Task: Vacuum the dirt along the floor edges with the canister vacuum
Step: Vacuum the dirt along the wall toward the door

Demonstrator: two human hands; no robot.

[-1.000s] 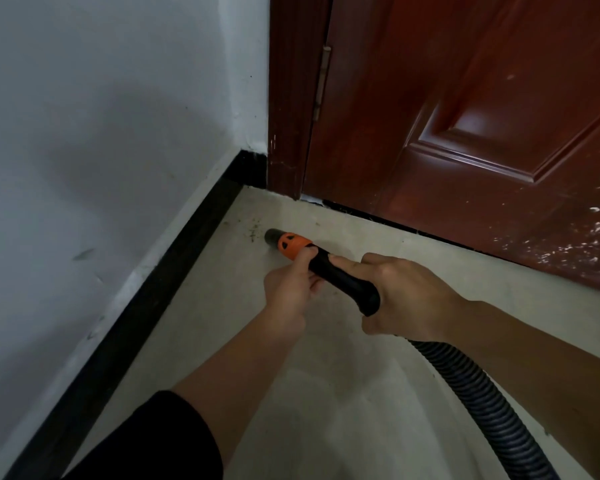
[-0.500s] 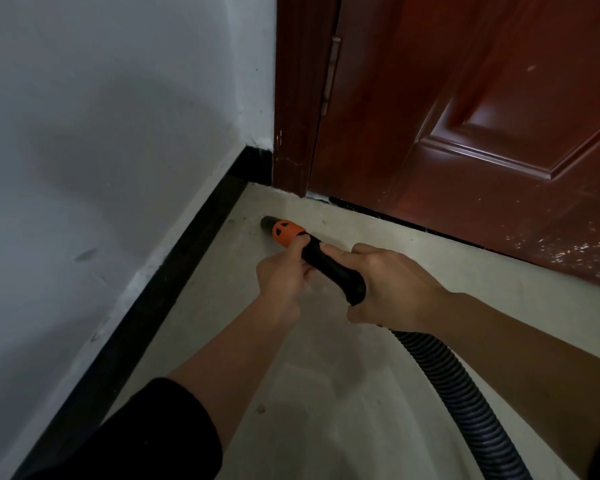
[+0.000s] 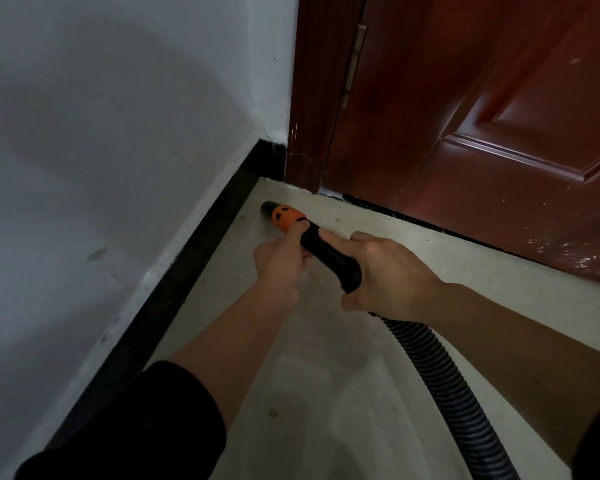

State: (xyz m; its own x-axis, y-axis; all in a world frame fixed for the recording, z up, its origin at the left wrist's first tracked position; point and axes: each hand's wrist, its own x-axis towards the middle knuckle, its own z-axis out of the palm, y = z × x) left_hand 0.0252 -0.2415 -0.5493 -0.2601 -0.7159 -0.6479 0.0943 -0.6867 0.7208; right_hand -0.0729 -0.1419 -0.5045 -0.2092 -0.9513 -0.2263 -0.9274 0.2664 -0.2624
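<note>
Corner work by the door

Both hands, left hand (image 3: 280, 261) and right hand (image 3: 390, 271), wrapped around the black-and-orange vacuum nozzle (image 3: 312, 242), steadying its tip low beside the black baseboard (image 3: 187, 271), ribbed grey hose (image 3: 444, 382) trailing back.

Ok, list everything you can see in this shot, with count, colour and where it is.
vacuum nozzle: one, orange with black tip, on the floor near the corner
handle: one, black, held in both hands
hose: one, dark ribbed, trailing lower right
door: one, reddish brown, upper right
baseboard: one, black, along the left wall
wall: one, white, left
floor: pale, with specks
left hand: grip on the handle, front
right hand: grip on the handle, rear
</note>
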